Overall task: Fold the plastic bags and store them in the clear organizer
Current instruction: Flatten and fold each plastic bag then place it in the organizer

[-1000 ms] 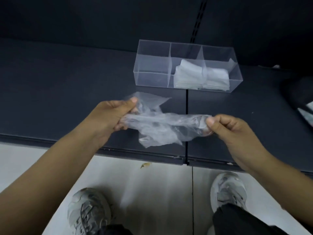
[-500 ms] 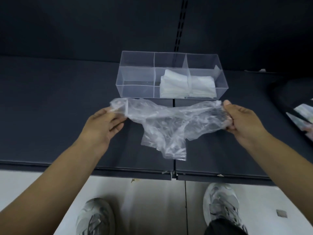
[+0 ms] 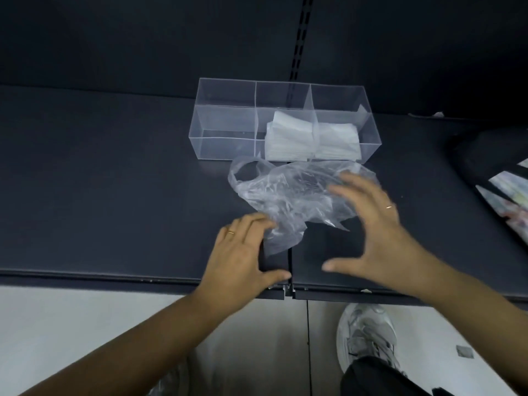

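Observation:
A crumpled clear plastic bag (image 3: 288, 195) lies on the dark shelf (image 3: 114, 181), just in front of the clear organizer (image 3: 225, 132). The organizer has three compartments; folded white bags (image 3: 311, 138) fill the middle and right ones, the left one is bare. My left hand (image 3: 243, 252) lies flat on the shelf, fingers spread, its fingertips on the bag's near edge. My right hand (image 3: 368, 224) hovers open over the bag's right side, fingers apart, blurred by motion. Neither hand grips the bag.
A dark bag with printed paper items (image 3: 505, 190) lies at the right edge of the shelf. The shelf's front edge (image 3: 143, 277) runs below my hands, with a seam (image 3: 289, 264) between two panels. My shoes (image 3: 368, 338) stand on the pale floor.
The bag, held stretched between both hands in the air, now lies on the shelf. Both hands have let go and spread open over it.

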Tool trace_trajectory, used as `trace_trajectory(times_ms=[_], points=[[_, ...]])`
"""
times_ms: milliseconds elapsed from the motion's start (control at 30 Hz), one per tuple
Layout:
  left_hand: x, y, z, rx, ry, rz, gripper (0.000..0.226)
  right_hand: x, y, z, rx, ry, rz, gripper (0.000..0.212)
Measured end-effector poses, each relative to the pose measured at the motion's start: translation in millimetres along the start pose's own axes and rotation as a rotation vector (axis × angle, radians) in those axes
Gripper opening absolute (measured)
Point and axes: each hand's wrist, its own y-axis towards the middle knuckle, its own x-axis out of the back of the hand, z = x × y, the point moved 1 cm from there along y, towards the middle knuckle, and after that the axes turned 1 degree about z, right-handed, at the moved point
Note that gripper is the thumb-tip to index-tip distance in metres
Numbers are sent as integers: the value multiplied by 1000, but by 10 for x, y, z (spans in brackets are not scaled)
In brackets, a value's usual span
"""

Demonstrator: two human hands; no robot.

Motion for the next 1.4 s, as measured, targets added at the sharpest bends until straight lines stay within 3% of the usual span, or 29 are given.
trace_trajectory(times_ms=[67,133,167,300,533,600,700,800,900,967,1067,1167,1333,1400], points=[[-58,53,-62,2,21,-42,59,-127,51,55,42,-41,-47,69],[-15,128,-100,-4,-44,-156,25,-116,141,44,41,88,-220,23],[38,157,-92,20,-132,-202,12,-62,185,22,5,209,-266,14],[413,201,8,258,-726,-145,14,279,311,-78,-109,670,-255,19],[748,-24,81,419,-1410,245,21,426,315,150,-178,705,-421,17],[841,-101,179,475,-1330,375,23,442,327,180,-227,695,-344,30],[993,-162,378,569,-952,527,28,431,403,240,-273,600,-147,45],[1106,13,394,546,-568,415,50,290,593,355,-265,476,-11,48],[1031,421,153,432,-634,337,68,65,867,537,-218,404,122,40],[892,630,32,435,-716,329,56,-26,1003,591,-209,422,173,32],[766,729,204,556,-791,99,25,56,1017,394,-248,410,192,27],[773,616,589,669,-731,-101,29,239,833,-40,-348,361,215,20],[806,478,912,822,-713,-198,29,347,545,-552,-471,463,78,23],[822,471,920,842,-711,-203,28,285,482,-543,-453,594,130,33]])
